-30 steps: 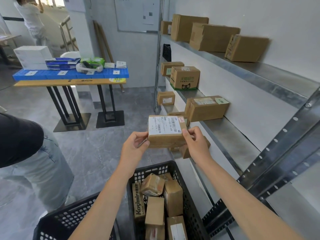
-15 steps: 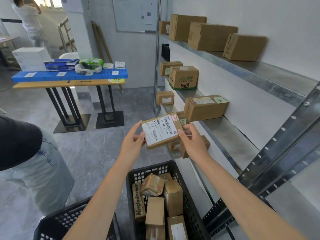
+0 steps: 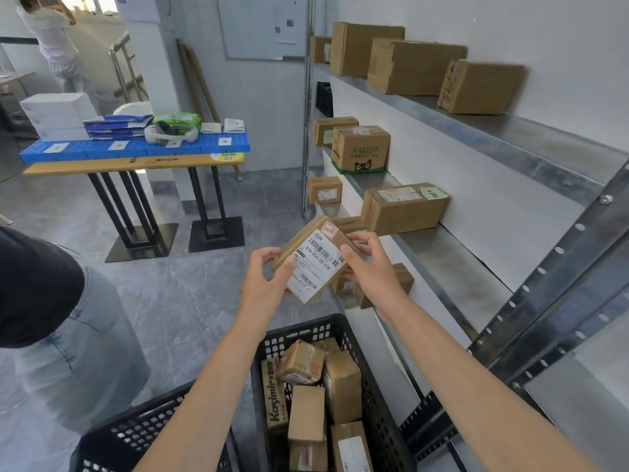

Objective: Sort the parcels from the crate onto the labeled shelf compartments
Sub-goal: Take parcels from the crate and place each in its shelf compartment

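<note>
Parcel (image 3: pixel 315 259), tilted above the crate (image 3: pixel 374 386), was gripped by left hand (image 3: pixel 263 287) and right hand (image 3: pixel 369 267).

Crate (image 3: pixel 377 386) of parcels (image 3: pixel 342 386) below; shelves (image 3: pixel 459 253) right; table (image 3: pixel 136 163) far left

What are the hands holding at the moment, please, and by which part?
A small labelled parcel: left hand grips its lower-left edge, right hand its right edge.
</note>
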A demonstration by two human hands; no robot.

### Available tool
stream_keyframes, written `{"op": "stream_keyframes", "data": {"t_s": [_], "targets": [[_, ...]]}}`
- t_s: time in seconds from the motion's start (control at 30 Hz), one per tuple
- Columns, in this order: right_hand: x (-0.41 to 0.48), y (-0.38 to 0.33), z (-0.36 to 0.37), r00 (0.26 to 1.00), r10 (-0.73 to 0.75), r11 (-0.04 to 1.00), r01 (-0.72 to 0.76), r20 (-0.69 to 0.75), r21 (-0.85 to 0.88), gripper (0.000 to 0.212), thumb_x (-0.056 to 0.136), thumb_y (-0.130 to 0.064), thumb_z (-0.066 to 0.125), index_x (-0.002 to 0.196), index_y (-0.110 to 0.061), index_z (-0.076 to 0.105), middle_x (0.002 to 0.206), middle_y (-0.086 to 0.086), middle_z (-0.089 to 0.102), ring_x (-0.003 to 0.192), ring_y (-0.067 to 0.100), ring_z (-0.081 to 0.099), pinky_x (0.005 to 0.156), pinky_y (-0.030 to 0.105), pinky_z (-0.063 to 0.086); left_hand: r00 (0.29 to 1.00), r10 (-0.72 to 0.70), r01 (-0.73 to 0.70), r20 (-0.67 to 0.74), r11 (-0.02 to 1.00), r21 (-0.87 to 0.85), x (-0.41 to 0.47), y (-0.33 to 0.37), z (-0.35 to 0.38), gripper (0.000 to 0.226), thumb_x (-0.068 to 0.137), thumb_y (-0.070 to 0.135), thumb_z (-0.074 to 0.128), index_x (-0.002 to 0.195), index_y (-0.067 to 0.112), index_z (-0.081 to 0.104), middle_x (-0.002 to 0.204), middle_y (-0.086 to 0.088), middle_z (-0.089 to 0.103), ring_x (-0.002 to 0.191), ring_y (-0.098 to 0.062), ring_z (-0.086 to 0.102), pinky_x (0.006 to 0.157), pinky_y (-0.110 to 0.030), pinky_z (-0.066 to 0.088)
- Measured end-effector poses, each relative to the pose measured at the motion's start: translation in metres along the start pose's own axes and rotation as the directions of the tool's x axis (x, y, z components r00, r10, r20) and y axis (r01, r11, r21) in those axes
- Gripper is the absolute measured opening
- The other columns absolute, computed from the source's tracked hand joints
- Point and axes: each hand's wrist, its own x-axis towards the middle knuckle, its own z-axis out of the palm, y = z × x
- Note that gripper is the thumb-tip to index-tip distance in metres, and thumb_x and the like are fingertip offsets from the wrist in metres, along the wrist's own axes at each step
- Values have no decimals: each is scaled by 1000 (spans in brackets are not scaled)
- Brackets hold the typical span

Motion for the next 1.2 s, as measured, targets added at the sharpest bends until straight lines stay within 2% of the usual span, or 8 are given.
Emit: {"op": "stream_keyframes", "data": {"t_s": [0.1, 0.2, 0.3, 0.47, 0.63, 0.77, 0.97, 1.2], "targets": [[-1, -3, 4, 998, 45, 996, -47, 32, 72, 29, 97, -21, 62, 120, -34, 51, 129, 1, 57, 111, 14, 64, 88, 36, 59, 999, -21, 19, 31, 997, 69, 1, -3, 1, 47, 92, 40, 64, 136, 40, 46, 131, 2, 42, 114, -14, 59, 77, -29, 61], [-2, -4, 6, 999, 42, 994, -45, 33, 102, 34, 96, -20, 63, 124, -36, 52, 131, 1, 57, 108, 10, 64, 83, 31, 61, 998, -36, 29, 58, 993, 118, -1, -4, 1, 40, 84, 57, 65, 122, 58, 51, 130, 1, 40, 119, -19, 56, 87, -40, 60], [-3, -6, 8, 999, 47, 995, -46, -10, 85, 48, 95, -22, 64, 137, -30, 41, 132, -5, 55, 103, 1, 59, 72, 20, 58, 996, -63, 57, 55, 992, 109, -1, -4, 1, 40, 73, 69, 64, 111, 65, 55, 129, -3, 48, 119, -19, 58, 84, -38, 61], [-2, -5, 11, 993, 109, 990, -105, -49, 90, 44, 91, -27, 69, 127, -21, 43, 128, -1, 62, 114, 11, 61, 99, 39, 53, 1000, -16, 19, -22, 993, 120, -5, 2, 7, 45, 91, 50, 61, 134, 39, 55, 128, 7, 45, 110, 0, 50, 79, -14, 44], [-3, -5, 13, 999, 40, 999, -39, -34, 32, 43, 92, -24, 70, 131, -21, 52, 123, -8, 65, 113, 8, 62, 97, 40, 55, 996, 41, -30, -75, 988, 151, -5, 5, 8, 42, 89, 48, 63, 124, 25, 63, 142, 11, 48, 130, -7, 45, 106, -34, 42], [-6, -10, 11, 998, -47, 998, 45, -35, -54, 49, 92, -30, 68, 138, -28, 52, 120, -17, 64, 104, -4, 61, 87, 26, 57, 999, 23, -24, -36, 999, -44, -10, 15, 10, 31, 93, 21, 66, 123, 13, 64, 125, 12, 62, 95, 11, 64, 67, -9, 52], [-14, -15, 1, 989, -146, 983, 142, -24, -118, 50, 93, -34, 67, 140, -37, 50, 127, -14, 61, 105, -8, 58, 73, 7, 52, 999, 46, -47, -9, 990, -131, -15, 23, 11, 36, 93, 12, 65, 129, 14, 63, 115, 6, 71, 100, 2, 68, 70, -12, 54], [-19, -27, -4, 981, -193, 978, 190, -30, -84, 51, 93, -33, 66, 142, -38, 49, 117, -31, 57, 100, -21, 56, 81, 11, 54, 996, 89, -92, -23, 981, -173, -18, 36, 14, 37, 92, 10, 67, 129, 11, 64, 113, 9, 72, 102, 2, 68, 72, -11, 53]]}}
